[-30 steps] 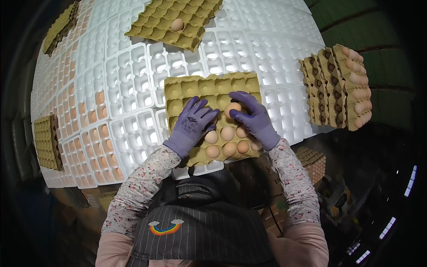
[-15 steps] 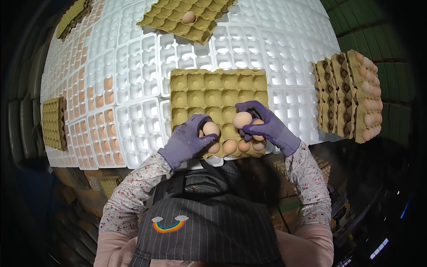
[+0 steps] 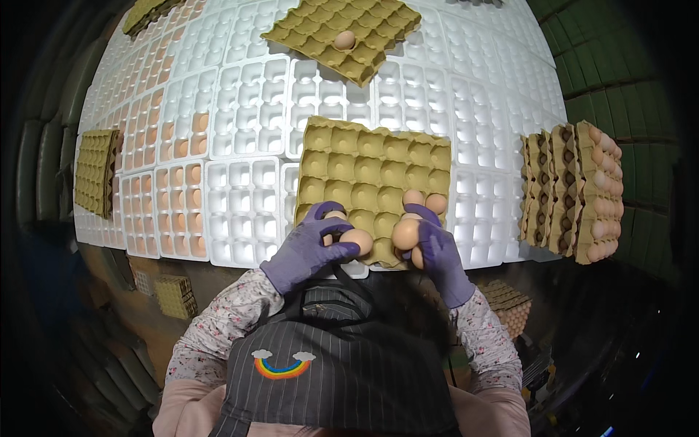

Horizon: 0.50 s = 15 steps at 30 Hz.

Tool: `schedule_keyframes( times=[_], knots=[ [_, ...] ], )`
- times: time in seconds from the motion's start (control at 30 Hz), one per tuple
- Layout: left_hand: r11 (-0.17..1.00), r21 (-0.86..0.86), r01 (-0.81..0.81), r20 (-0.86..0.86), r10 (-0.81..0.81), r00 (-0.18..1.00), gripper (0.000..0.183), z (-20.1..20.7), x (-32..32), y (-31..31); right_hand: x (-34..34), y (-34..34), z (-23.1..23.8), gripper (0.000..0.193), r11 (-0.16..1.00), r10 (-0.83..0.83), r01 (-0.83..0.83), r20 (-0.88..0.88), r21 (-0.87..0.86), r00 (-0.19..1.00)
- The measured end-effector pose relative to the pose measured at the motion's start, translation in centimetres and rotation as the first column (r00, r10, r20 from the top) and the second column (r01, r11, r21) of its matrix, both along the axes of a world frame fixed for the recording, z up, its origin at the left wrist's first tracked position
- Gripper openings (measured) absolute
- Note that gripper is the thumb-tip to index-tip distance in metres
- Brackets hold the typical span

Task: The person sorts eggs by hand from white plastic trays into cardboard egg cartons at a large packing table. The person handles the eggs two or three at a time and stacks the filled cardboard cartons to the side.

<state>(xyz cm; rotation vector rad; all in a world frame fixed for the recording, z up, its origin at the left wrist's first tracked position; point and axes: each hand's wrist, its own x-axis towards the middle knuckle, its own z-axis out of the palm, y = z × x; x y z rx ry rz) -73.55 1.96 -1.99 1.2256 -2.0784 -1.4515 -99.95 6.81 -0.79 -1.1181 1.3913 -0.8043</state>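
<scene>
White trays (image 3: 243, 186) below, eggs (image 3: 355, 242) within curled left hand (image 3: 302, 247) and right hand (image 3: 443, 255).

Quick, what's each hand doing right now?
Left hand: closed around eggs, exact count unclear.
Right hand: also closed around eggs, exact count unclear.

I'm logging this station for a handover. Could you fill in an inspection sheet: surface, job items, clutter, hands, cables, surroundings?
Surface: white moulded trays spread side by side; several at the left hold stored eggs.
Job items: front pulp tray, before the person; two loose eggs show just beyond the right hand.
Clutter: far pulp tray, slanted, with a single egg on it.
Hands: both gloved in purple; left hand and right hand each hold eggs.
Cables: nothing seen.
Surroundings: loaded pulp trays at the right; green panels beyond.
</scene>
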Motion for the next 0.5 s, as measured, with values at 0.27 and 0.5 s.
schedule_keyframes(
  times=[0.27, 0.5],
  knots=[
    [0.677, 0.733, -0.064, -0.336, 0.443, 0.831, 0.069, 1.9, 10.4, -1.2, 12.5, -7.9, 5.5, 0.068, 0.962, -0.039, -0.077, 0.408, 0.264, 0.912],
    [0.780, -0.126, -0.613, 0.213, 0.625, 0.751, 0.042, 0.8, 25.2, -11.4, 25.1, -18.5, -2.6, 0.050, 0.939, -0.031, -0.089, 0.338, 0.333, 0.941]
  ],
)
